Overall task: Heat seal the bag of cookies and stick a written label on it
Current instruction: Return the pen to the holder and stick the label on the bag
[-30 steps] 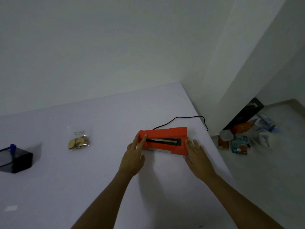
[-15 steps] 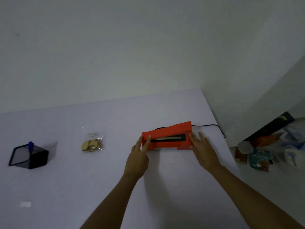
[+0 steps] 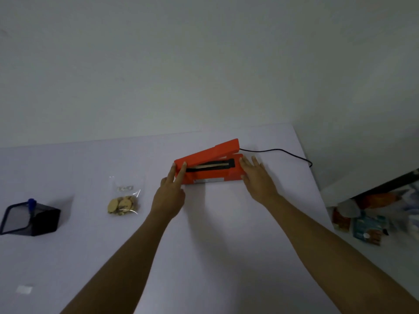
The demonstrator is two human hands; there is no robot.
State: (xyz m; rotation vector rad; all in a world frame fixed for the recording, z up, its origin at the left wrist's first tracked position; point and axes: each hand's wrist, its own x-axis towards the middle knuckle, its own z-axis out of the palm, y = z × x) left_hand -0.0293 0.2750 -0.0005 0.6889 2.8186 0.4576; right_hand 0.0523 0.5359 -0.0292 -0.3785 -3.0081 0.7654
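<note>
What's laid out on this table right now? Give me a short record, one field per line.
surface: white table
heat sealer: orange, lid raised at its left end, black cord trailing right
left hand: fingers on the sealer's left end
right hand: flat, fingers against the sealer's right end
bag of cookies: clear, lying left of the sealer, untouched
pen holder: dark, far left, blue pen inside
label: small white slip near the front left edge
sealing: not begun
</note>
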